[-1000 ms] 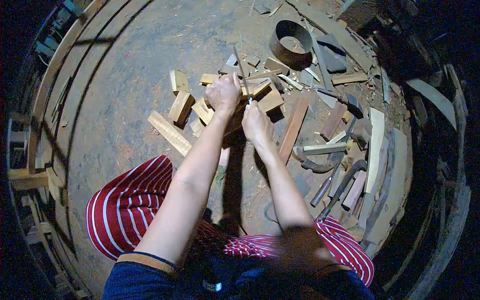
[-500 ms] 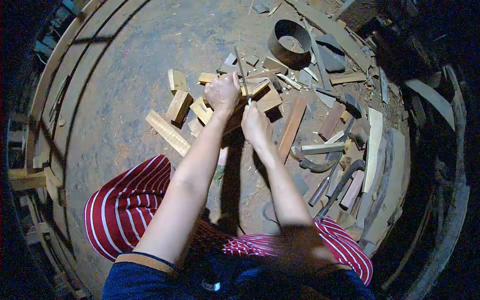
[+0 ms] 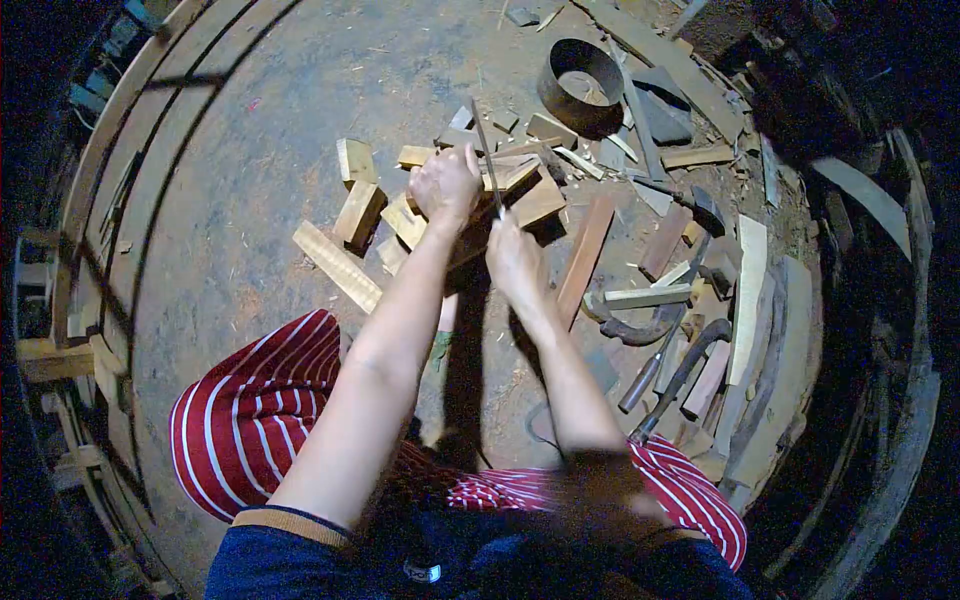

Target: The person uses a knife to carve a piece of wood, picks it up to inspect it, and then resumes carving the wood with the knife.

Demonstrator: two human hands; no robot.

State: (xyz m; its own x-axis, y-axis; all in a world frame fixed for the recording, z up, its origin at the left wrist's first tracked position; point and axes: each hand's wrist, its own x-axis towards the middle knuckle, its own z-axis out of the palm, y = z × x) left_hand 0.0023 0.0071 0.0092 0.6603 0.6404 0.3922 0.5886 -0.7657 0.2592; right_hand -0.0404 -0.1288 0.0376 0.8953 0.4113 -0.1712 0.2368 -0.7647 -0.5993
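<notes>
My right hand is closed round the near end of a long, thin-bladed hand tool. Its narrow dark blade points away from me and crosses the edge of a light wooden piece. Just left of the blade, my left hand is clenched on that wood, over a larger block underneath. The fingers hide part of the wood. Pale offcut blocks lie close by on the left, one of them a short block on its side. To the right of my right hand is a reddish wooden strip.
A round metal ring stands at the back. On the right lie a hammer, a curved-handled tool and several boards. A flat wooden strip is by my left knee. Chips and shavings dot the floor.
My right hand has shifted slightly toward me and to the right, and the blade has slid back with it. My left hand stays on the wood.
</notes>
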